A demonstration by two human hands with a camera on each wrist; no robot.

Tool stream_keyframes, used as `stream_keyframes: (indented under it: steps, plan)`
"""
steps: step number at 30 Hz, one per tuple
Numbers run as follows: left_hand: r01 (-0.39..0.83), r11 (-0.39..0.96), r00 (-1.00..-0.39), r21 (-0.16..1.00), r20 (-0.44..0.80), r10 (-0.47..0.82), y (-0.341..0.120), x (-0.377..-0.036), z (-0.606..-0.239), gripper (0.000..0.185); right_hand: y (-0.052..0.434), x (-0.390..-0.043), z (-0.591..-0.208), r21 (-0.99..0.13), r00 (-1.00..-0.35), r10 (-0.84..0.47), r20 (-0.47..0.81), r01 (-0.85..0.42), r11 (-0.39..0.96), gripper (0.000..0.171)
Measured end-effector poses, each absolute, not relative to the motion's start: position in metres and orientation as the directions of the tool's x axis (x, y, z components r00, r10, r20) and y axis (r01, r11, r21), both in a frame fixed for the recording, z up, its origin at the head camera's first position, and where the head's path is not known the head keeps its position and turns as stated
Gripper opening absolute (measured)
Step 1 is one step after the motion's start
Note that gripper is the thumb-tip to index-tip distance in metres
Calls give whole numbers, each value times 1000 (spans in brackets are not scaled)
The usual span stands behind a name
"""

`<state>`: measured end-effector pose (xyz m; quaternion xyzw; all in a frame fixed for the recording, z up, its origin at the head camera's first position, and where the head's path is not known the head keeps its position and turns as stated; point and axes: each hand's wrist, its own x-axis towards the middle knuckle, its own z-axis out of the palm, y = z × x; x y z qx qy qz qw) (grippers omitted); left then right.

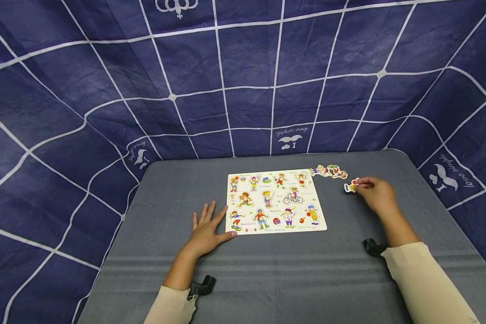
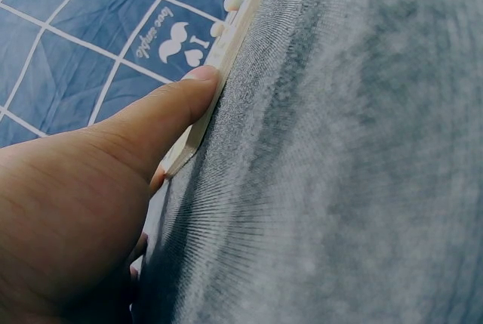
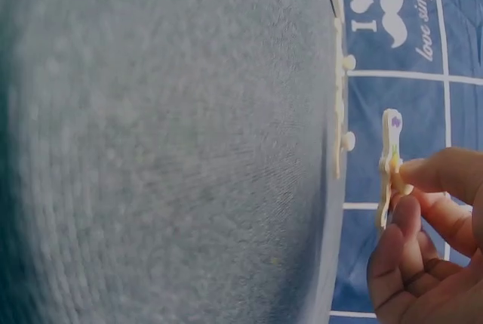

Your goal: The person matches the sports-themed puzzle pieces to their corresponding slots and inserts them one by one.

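Note:
A pale wooden peg puzzle board (image 1: pixel 273 227) with sports figures lies flat on the grey table. Spread at its left side is my left hand (image 1: pixel 204 236), fingers straight, with the thumb (image 2: pixel 192 94) on the board's near-left corner. To the right of the board, my right hand (image 1: pixel 376 195) pinches a small puzzle piece (image 1: pixel 350 186) between thumb and fingertips. In the right wrist view this piece (image 3: pixel 389 135) hangs above the table surface. The fingertips cover its knob.
Two loose puzzle pieces, one (image 1: pixel 320 170) beside the board's far-right corner and another (image 1: pixel 338 172) next to it, lie on the grey table (image 1: pixel 283 279). Small round knobs (image 3: pixel 348 140) stand up from them. Blue cloth (image 1: pixel 247 63) with white lines hangs behind and at both sides.

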<state>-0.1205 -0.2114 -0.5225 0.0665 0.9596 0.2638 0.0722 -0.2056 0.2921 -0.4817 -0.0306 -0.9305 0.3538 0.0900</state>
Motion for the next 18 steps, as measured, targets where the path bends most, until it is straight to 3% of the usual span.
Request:
stream_keyframes:
  steps: [18]
  plan:
    - [76,862,-978,501,-132,163,-213,-122,-525,95,270,-193,-470,-690,-967,42,253,-149,708,21]
